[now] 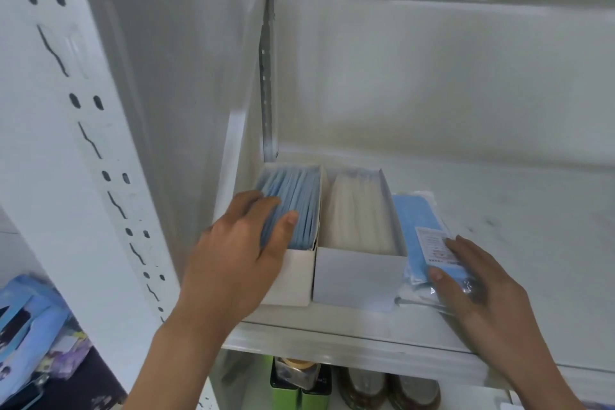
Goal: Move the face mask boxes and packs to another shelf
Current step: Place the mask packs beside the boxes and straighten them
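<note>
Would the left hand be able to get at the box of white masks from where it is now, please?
Probably yes. The left hand rests on the box of blue masks, right beside the box of white masks, whose open top is uncovered. The right hand is over on the plastic pack.

An open box of blue masks [293, 210] sat under the left hand [239, 253], a white-mask box [359, 220] between the hands, and a sealed blue pack [422, 233] under the right hand [476, 286].

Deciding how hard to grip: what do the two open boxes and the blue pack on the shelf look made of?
The blue mask box and white mask box look like thin matte white cardboard, with flat folded walls. The blue mask pack seems wrapped in clear glossy plastic film: it shines and crinkles near the right hand. The shelf looks like painted metal.
</note>
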### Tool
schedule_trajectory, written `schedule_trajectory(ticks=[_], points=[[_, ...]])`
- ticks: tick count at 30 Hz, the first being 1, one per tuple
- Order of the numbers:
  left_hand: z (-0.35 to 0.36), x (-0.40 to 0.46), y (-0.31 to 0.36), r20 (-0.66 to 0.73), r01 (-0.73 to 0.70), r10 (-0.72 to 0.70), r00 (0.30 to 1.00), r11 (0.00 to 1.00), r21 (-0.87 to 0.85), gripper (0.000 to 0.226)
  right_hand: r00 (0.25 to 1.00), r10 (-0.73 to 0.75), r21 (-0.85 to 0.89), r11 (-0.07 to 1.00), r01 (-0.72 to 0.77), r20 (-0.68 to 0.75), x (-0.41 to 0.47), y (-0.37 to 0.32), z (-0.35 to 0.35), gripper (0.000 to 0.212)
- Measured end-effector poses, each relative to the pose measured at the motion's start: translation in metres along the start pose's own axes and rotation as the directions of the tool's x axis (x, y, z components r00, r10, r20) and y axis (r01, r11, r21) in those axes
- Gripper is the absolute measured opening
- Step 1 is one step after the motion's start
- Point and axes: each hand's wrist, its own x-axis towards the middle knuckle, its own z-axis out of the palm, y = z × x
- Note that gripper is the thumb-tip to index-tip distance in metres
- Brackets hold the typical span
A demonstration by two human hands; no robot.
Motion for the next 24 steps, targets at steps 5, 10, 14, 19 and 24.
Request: schedule_trajectory(ticks=[5, 10, 14, 19, 24], points=[[0.007, 0.005, -0.007, -0.030, -0.065, 0.063, 0.998, 0.996, -0.066, 0.055, 0.999, 0.031, -0.077, 0.997, -0.028, 0.028, 0.004, -0.003, 0.002, 0.064], [0.013, 0.010, -0.009, -0.042, -0.091, 0.089, 0.995, 0.994, -0.054, 0.053, 0.997, 0.041, -0.122, 0.992, -0.034, 0.059, 0.012, -0.001, 0.008, 0.068], [0.016, 0.012, -0.012, -0.058, -0.098, 0.095, 0.994, 0.993, -0.062, 0.051, 0.996, 0.005, -0.107, 0.994, 0.004, 0.086, 0.020, -0.005, 0.007, 0.064], [0.016, 0.010, -0.011, -0.098, -0.054, 0.048, 0.994, 0.997, -0.057, 0.052, 0.997, 0.009, -0.038, 0.999, -0.007, 0.073, 0.014, -0.007, 0.002, 0.075], [0.007, 0.006, -0.012, -0.040, -0.280, 0.284, 0.958, 0.956, 0.082, 0.075, 0.997, -0.027, 0.013, 1.000, 0.026, 0.072, 0.009, -0.009, -0.002, 0.085]])
